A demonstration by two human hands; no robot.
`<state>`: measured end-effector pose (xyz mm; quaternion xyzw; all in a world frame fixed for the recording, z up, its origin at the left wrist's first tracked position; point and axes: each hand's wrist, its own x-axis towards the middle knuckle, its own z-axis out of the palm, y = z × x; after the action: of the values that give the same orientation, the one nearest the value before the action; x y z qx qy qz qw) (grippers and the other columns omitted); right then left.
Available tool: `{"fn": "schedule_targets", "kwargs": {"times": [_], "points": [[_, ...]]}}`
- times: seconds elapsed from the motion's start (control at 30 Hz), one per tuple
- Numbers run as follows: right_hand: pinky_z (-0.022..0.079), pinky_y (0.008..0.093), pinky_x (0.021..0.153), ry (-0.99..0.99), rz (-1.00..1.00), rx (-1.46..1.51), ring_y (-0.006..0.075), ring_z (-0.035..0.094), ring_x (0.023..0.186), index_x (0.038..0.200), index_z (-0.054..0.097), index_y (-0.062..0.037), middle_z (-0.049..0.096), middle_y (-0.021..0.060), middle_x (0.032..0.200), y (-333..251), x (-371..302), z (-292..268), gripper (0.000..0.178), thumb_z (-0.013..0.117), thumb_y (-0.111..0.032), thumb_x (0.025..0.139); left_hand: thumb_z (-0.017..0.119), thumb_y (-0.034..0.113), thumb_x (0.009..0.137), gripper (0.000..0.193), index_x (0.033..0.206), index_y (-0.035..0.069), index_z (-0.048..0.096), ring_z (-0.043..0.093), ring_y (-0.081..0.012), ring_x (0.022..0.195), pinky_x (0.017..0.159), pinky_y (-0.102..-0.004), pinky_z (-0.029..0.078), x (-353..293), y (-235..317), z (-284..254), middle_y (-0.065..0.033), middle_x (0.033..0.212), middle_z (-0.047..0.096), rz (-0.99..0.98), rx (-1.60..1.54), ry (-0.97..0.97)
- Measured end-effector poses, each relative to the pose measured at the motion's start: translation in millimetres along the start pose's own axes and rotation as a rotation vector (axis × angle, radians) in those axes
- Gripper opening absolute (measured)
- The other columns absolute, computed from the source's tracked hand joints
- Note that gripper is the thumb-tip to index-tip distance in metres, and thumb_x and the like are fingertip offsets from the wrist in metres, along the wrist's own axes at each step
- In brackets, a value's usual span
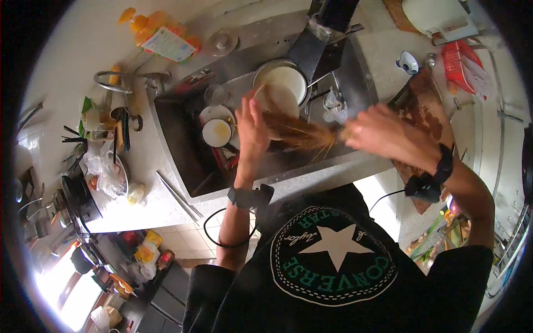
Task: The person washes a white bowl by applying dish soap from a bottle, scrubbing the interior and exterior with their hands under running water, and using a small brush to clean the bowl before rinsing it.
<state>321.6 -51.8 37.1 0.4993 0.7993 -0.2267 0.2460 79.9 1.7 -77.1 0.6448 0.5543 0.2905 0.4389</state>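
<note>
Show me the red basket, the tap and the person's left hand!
Red basket (457,60): head view, on its red side.
Tap (159,82): head view, on its metal body.
Left hand (254,130): head view, middle of the hand, below the fingers.

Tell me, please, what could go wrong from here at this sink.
The brown bundle between the left hand and right hand might knock the small dishes in the sink. The black cable looping beside the left wrist could snag on something. The long thin sticks near the front edge of the counter might be nudged off.
</note>
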Motion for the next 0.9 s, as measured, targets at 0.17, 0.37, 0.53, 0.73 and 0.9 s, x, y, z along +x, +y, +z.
{"fn": "schedule_targets", "kwargs": {"times": [0.17,0.37,0.53,0.73,0.9], "points": [[0.043,0.0392,0.075,0.451,-0.117,-0.027,0.0267,0.056,0.081,0.103,0.056,-0.0039,0.056,0.0115,0.080,-10,9,0,0.035,0.057,-0.033,0.084,0.024,0.035,0.098,0.046,0.127,0.007,0.046,0.043,-0.0381,0.105,0.094,-0.0432,0.035,-9,-13,20,-0.0222,0.115,0.053,-0.017,0.108,-0.005],[0.045,0.0407,0.068,0.674,0.003,-0.232,0.0287,0.058,0.076,0.099,0.056,-0.0051,0.057,0.0093,0.079,13,19,21,0.032,0.057,-0.034,0.085,0.023,0.039,0.098,0.048,0.125,0.007,0.047,0.047,-0.0375,0.105,0.093,-0.0423,0.036,-17,1,21,-0.0191,0.114,0.055,-0.023,0.034,0.043],[0.045,0.0406,0.069,0.252,-0.110,0.062,0.0272,0.057,0.077,0.100,0.057,-0.0068,0.058,0.0093,0.078,-7,12,2,0.030,0.057,-0.032,0.084,0.023,0.038,0.098,0.050,0.125,0.002,0.045,0.046,-0.0353,0.111,0.096,-0.0424,0.034,-6,-25,8,-0.0209,0.113,0.055,-0.069,-0.337,-0.016],[0.047,0.0441,0.076,0.472,-0.030,0.015,0.0321,0.062,0.084,0.093,0.060,-0.0034,0.061,0.0139,0.082,-18,28,-6,0.027,0.058,-0.029,0.084,0.025,0.039,0.098,0.050,0.124,0.000,0.045,0.049,-0.0325,0.110,0.093,-0.0398,0.037,-3,-33,17,-0.0212,0.111,0.055,-0.055,-0.262,0.037],[0.047,0.0435,0.075,-0.093,-0.004,-0.021,0.0304,0.061,0.082,0.091,0.060,-0.0024,0.061,0.0128,0.082,6,22,2,0.024,0.056,-0.025,0.084,0.026,0.039,0.099,0.050,0.125,0.001,0.044,0.056,-0.0285,0.104,0.092,-0.0389,0.042,-12,-25,12,-0.0185,0.110,0.057,-0.041,0.038,-0.027]]}}
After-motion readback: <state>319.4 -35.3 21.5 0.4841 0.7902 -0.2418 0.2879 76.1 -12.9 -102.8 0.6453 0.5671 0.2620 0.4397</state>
